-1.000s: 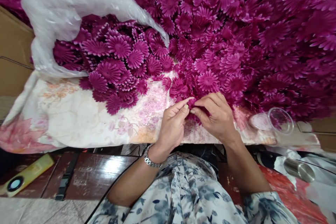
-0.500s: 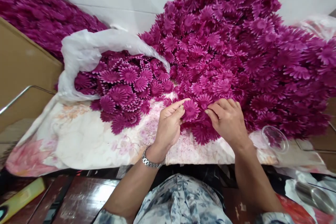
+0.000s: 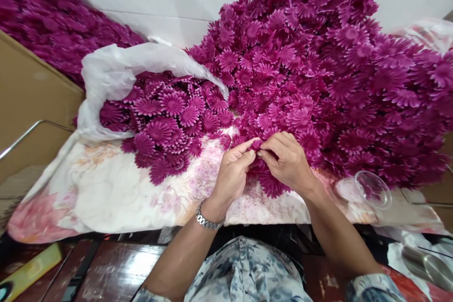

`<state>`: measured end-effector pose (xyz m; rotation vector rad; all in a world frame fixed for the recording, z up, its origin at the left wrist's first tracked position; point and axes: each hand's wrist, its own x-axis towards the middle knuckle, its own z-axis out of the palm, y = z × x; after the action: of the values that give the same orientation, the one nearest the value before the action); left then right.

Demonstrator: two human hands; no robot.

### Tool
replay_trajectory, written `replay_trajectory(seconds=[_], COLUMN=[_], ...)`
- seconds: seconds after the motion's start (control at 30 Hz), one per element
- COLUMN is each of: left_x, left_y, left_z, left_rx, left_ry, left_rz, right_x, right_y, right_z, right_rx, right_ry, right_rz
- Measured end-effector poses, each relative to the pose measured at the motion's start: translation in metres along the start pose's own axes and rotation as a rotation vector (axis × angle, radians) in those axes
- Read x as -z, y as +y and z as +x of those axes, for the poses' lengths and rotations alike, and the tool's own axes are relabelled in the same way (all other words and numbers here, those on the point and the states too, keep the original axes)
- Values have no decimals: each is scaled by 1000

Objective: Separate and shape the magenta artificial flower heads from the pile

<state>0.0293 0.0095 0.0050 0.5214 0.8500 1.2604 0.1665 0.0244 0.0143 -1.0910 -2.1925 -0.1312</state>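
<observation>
Between my two hands is a purple artificial flower [image 3: 255, 145], mostly covered by fingers. My left hand [image 3: 231, 172], with a metal watch band at the wrist, pinches it between thumb and forefinger. From the other side my right hand [image 3: 288, 163] is closed, thumb and fingertips pressed against the same flower. Whether the right fingers hold a second small piece cannot be seen. Behind and to the right of the hands rises a big heap of loose purple flowers [image 3: 300, 71]. Left of my left hand lies a smaller heap of stacked flowers [image 3: 163, 125], spilling out of a white plastic bag [image 3: 106, 66].
A floral cloth [image 3: 113, 188] covers the table. Near its right front are clear plastic tubs [image 3: 373, 189]. A cardboard box [image 3: 35, 85] stands at left, more purple flowers [image 3: 60, 19] behind it. A yellow-handled object [image 3: 30, 271] and metal cup [image 3: 424, 264] lie low at the sides.
My right hand has moved left to meet my left hand. The flower that faced up open in my left fingers is now squeezed and largely hidden between both hands.
</observation>
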Motion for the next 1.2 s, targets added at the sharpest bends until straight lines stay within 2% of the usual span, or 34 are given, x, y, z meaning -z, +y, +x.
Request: replay_trajectory(seconds=[0.13, 0.23, 0.4, 0.43, 0.53, 0.6, 0.77, 0.93, 1.0, 1.1, 1.2], left_x=[1, 2, 1, 1, 0, -1, -1, 0, 1, 3, 4], left_y=[-2, -1, 3, 3, 2, 1, -5, -6, -6, -4, -2], left_z=[-1, 0, 2, 1, 0, 0, -1, -3, -3, -2, 1], left_rx=[-14, -20, -43, -38, -28, -24, -5, -48, -49, -67, -111], left_ry=[7, 25, 92, 86, 46, 28, -49, -67, -66, -31, 27], left_rz=[-12, -41, -89, -93, -101, -80, -16, 54, 40, -13, -59], right_x=[3, 9, 16, 17, 17, 14, 4, 2, 3, 6, 10], right_y=[2, 13, 33, 32, 23, 15, 0, 0, 5, 16, 24], right_z=[-2, -7, -15, -16, -14, -12, -8, -7, -8, -11, -14], right_rx=[-31, -108, -162, -153, -134, -103, -32, -21, -35, -123, -190], right_ry=[113, 187, -120, -119, 46, 102, 6, 66, 136, 235, 111], right_rz=[-23, -99, -239, -243, -177, -115, -67, 11, -29, -213, -360])
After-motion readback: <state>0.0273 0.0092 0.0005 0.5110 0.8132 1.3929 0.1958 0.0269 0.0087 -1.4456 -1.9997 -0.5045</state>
